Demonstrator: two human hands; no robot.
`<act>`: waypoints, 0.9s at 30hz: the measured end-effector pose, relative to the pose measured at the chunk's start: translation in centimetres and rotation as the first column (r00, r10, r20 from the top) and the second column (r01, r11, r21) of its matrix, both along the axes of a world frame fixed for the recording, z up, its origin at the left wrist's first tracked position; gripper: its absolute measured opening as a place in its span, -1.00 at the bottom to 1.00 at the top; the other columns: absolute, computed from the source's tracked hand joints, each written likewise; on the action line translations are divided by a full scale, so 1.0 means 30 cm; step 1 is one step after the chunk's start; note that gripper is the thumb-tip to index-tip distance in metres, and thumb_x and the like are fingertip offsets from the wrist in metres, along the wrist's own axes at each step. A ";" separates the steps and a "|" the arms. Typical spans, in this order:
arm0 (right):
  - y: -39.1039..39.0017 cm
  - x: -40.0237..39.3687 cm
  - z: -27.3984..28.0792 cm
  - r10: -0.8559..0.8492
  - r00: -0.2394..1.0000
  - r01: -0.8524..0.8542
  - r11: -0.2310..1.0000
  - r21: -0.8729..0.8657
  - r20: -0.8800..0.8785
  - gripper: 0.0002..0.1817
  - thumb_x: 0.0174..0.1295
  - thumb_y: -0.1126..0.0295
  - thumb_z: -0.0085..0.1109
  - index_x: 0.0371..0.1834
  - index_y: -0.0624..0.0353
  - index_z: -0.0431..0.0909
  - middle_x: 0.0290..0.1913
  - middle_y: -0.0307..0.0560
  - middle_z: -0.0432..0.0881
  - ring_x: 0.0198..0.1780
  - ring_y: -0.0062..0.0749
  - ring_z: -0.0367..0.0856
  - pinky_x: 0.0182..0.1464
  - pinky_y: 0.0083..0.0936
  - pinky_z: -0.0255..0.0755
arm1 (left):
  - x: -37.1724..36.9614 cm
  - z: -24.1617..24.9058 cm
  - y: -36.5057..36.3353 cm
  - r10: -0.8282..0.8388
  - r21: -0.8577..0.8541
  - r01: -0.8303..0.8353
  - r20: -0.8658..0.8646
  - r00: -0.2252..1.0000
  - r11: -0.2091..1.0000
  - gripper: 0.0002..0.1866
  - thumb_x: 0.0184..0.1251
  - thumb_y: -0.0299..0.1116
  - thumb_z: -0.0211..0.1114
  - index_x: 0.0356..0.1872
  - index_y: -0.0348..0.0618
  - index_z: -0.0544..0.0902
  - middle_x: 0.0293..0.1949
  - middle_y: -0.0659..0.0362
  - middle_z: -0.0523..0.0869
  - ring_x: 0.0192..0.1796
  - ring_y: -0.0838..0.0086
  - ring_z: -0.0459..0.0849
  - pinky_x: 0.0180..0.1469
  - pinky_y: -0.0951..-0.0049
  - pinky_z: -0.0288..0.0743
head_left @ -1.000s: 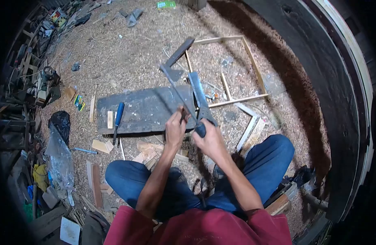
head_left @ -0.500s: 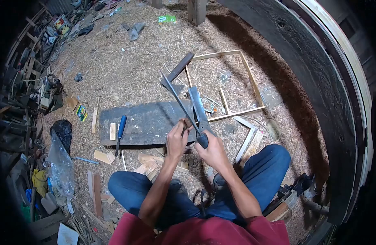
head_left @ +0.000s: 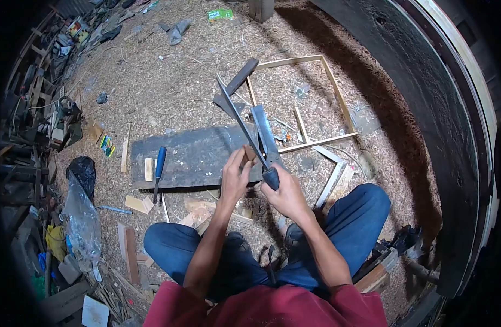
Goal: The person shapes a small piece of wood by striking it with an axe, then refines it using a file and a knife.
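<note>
My right hand (head_left: 287, 191) is wrapped round the dark handle of a long narrow-bladed tool (head_left: 239, 120), its blade pointing up and to the left. My left hand (head_left: 235, 177) pinches a small brown wooden piece (head_left: 250, 153) beside the blade, over the right end of a dark board (head_left: 193, 155). A wide metal blade (head_left: 265, 131) lies just right of the narrow tool. On the board rest a blue-handled chisel (head_left: 160, 163) and a small pale block (head_left: 148, 169).
A thin wooden frame (head_left: 337, 92) lies beyond my hands, with a dark wooden-handled tool (head_left: 242, 76) at its left corner. An angled metal strip (head_left: 331, 182) is near my right knee. Clutter and plastic bags (head_left: 83, 218) line the left. A large dark panel (head_left: 425, 98) curves along the right.
The view has shifted slightly. The narrow blade has moved a little relative to the small wooden piece, and my left fingers have opened slightly around that piece.
</note>
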State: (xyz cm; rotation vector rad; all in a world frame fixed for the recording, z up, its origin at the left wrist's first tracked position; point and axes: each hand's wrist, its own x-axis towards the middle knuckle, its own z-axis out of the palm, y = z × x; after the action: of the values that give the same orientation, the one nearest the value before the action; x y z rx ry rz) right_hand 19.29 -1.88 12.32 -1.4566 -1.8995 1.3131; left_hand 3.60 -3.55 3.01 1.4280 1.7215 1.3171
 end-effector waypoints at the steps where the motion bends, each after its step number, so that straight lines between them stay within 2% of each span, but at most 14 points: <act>1: 0.005 0.006 -0.008 0.000 1.000 0.000 1.000 0.000 -0.001 -0.72 0.13 0.41 0.22 -0.14 0.33 0.49 -0.36 0.35 0.63 -0.25 0.30 0.65 -0.19 -0.05 0.48 | -0.014 -0.011 0.000 -0.010 0.064 0.020 -0.149 0.989 0.998 -0.58 0.37 -0.48 0.25 0.21 -0.44 0.50 0.05 -0.18 0.64 0.01 -0.03 0.68 0.05 0.22 0.54; 2: 0.012 0.015 -0.025 -0.021 0.999 0.022 1.000 -0.011 0.049 -0.70 0.13 0.41 0.23 -0.11 0.33 0.48 -0.36 0.35 0.64 -0.26 0.28 0.66 -0.19 -0.06 0.50 | -0.015 -0.013 -0.006 -0.010 0.064 0.020 -0.150 0.989 0.998 -0.58 0.37 -0.48 0.25 0.21 -0.44 0.50 0.05 -0.18 0.64 0.01 -0.03 0.68 0.05 0.22 0.54; 4: 0.010 0.028 -0.041 -0.049 0.994 0.052 0.998 -0.022 0.095 -0.68 0.13 0.42 0.24 -0.09 0.33 0.48 -0.36 0.35 0.64 -0.26 0.26 0.68 -0.19 -0.07 0.51 | -0.013 0.017 -0.014 0.000 0.010 0.000 0.035 0.999 1.000 -0.56 0.43 -0.41 0.23 0.24 -0.45 0.49 0.05 -0.18 0.65 0.04 0.02 0.69 0.06 0.24 0.54; 6: -0.002 0.038 -0.047 -0.035 0.998 0.033 0.999 0.040 0.056 -0.67 0.12 0.43 0.26 -0.07 0.33 0.49 -0.37 0.35 0.65 -0.24 0.24 0.70 -0.19 -0.09 0.54 | -0.016 0.000 -0.002 -0.011 0.015 0.011 -0.022 1.000 1.000 -0.56 0.49 -0.35 0.19 0.26 -0.46 0.48 0.08 -0.18 0.65 0.08 0.04 0.68 0.10 0.24 0.52; 9: -0.013 0.002 -0.019 -0.089 0.996 0.089 0.995 0.041 0.002 -0.68 0.13 0.43 0.25 -0.07 0.31 0.50 -0.39 0.34 0.63 -0.25 0.24 0.70 -0.22 -0.10 0.52 | -0.001 0.009 -0.012 0.010 -0.031 -0.009 0.028 1.000 0.999 -0.57 0.50 -0.35 0.17 0.25 -0.45 0.49 0.11 -0.20 0.64 0.11 0.01 0.67 0.14 0.24 0.51; 12: 0.005 -0.006 0.001 -0.123 0.992 0.124 0.990 0.066 -0.015 -0.73 0.14 0.40 0.25 -0.14 0.29 0.50 -0.43 0.32 0.61 -0.30 0.25 0.68 -0.26 -0.10 0.50 | 0.002 0.017 0.000 -0.022 0.005 0.021 0.078 0.997 1.000 -0.58 0.51 -0.35 0.16 0.26 -0.40 0.50 0.14 -0.18 0.64 0.16 0.08 0.66 0.17 0.27 0.49; 14: 0.011 -0.001 0.000 -0.147 0.986 0.156 0.980 0.125 -0.072 -0.76 0.15 0.40 0.25 -0.18 0.28 0.49 -0.45 0.31 0.61 -0.32 0.24 0.68 -0.28 -0.11 0.50 | -0.005 0.020 -0.002 -0.127 0.030 0.123 0.186 0.974 0.992 -0.60 0.51 -0.34 0.16 0.26 -0.34 0.52 0.13 -0.14 0.67 0.17 0.18 0.67 0.18 0.29 0.48; 17: 0.015 0.001 0.011 -0.179 0.980 0.188 0.976 0.110 -0.085 -0.76 0.16 0.39 0.26 -0.19 0.29 0.50 -0.45 0.31 0.61 -0.32 0.23 0.69 -0.28 -0.10 0.50 | 0.005 0.044 -0.015 -0.147 -0.003 0.153 0.265 0.953 0.988 -0.62 0.54 -0.33 0.12 0.25 -0.30 0.55 0.08 -0.09 0.71 0.15 0.26 0.68 0.17 0.30 0.48; 21: 0.014 -0.008 -0.017 -0.197 0.979 0.200 0.977 0.072 -0.047 -0.77 0.18 0.36 0.26 -0.19 0.27 0.53 -0.43 0.31 0.64 -0.31 0.22 0.70 -0.29 -0.10 0.50 | -0.010 0.019 -0.031 -0.169 -0.026 0.181 0.246 0.954 0.983 -0.62 0.58 -0.29 0.06 0.23 -0.31 0.56 0.03 -0.09 0.73 0.09 0.27 0.70 0.14 0.31 0.49; 23: 0.014 -0.035 -0.072 -0.204 0.979 0.202 0.972 0.121 0.001 -0.72 0.21 0.28 0.25 -0.16 0.28 0.55 -0.42 0.31 0.66 -0.31 0.24 0.69 -0.26 -0.05 0.52 | -0.035 -0.011 -0.046 -0.143 -0.181 0.179 0.195 0.970 0.967 -0.62 0.60 -0.25 0.02 0.21 -0.29 0.57 -0.05 -0.07 0.76 -0.01 0.28 0.73 0.07 0.31 0.52; 24: 0.014 -0.055 -0.095 -0.200 0.980 0.198 0.973 0.121 -0.001 -0.72 0.21 0.28 0.25 -0.16 0.28 0.55 -0.42 0.31 0.66 -0.31 0.24 0.69 -0.26 -0.05 0.52 | -0.054 -0.020 -0.054 -0.139 -0.181 0.174 0.193 0.971 0.968 -0.62 0.60 -0.25 0.02 0.21 -0.29 0.57 -0.05 -0.07 0.76 -0.01 0.28 0.73 0.07 0.31 0.52; 26: 0.008 -0.109 -0.144 -0.196 0.967 0.177 0.976 0.127 0.160 -0.63 0.19 0.20 0.25 -0.16 0.32 0.55 -0.40 0.29 0.66 -0.32 0.26 0.67 -0.20 -0.06 0.51 | -0.105 -0.033 -0.074 -0.111 -0.281 0.130 0.084 0.990 0.951 -0.62 0.62 -0.23 -0.02 0.19 -0.24 0.59 -0.13 -0.07 0.77 -0.12 0.25 0.75 0.00 0.29 0.55; 27: 0.001 -0.135 -0.168 -0.184 0.973 0.176 0.982 0.066 0.142 -0.58 0.21 0.13 0.21 -0.16 0.35 0.53 -0.39 0.36 0.65 -0.27 0.33 0.65 -0.15 0.04 0.50 | -0.126 -0.041 -0.085 -0.101 -0.284 0.118 0.076 0.992 0.952 -0.62 0.62 -0.23 -0.02 0.19 -0.24 0.59 -0.13 -0.07 0.77 -0.12 0.25 0.75 0.00 0.29 0.55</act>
State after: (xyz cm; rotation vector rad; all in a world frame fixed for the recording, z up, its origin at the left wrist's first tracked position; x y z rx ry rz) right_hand 15.25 -1.84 7.29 -1.6956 -1.8260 1.0908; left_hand -0.19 -6.08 1.80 1.2827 1.6884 0.9932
